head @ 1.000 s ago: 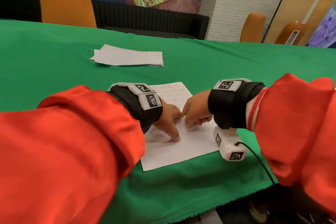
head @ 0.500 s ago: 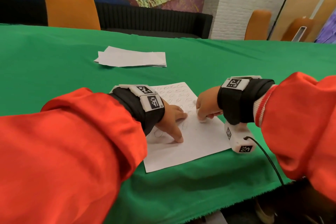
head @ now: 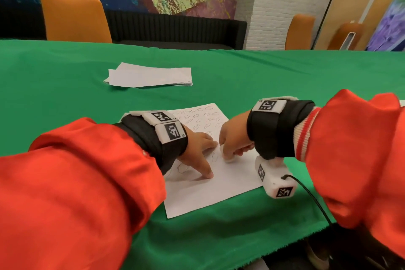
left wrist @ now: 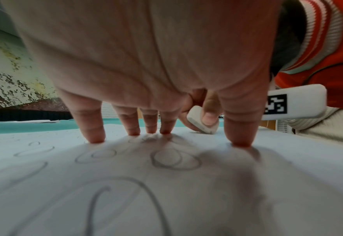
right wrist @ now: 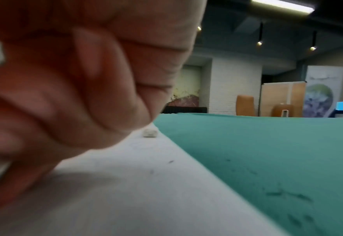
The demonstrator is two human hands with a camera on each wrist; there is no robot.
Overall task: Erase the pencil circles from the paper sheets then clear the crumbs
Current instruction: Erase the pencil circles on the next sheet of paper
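Observation:
A white paper sheet (head: 219, 188) with several pencil circles (head: 201, 120) lies near the front edge of the green table. My left hand (head: 198, 151) presses its spread fingertips (left wrist: 94, 137) down on the sheet, holding it flat. My right hand (head: 234, 142) grips a white eraser (head: 228, 156) and holds it against the paper just right of the left fingers; the eraser (left wrist: 201, 121) shows clearly in the left wrist view. Pencil circles (left wrist: 174, 159) remain under and in front of the left palm. Dark crumbs (right wrist: 170, 162) lie on the paper and cloth.
A stack of white sheets (head: 149, 76) lies farther back on the green tablecloth (head: 285, 76). A small white lump (right wrist: 150, 132) sits at the paper's far edge. Orange chairs (head: 74, 17) stand behind the table. The table's front edge (head: 252, 256) is close below my arms.
My right hand with the eraser moved right across the sheet, then back left and a little toward me, next to the left fingers. The left hand stayed pressed on the paper.

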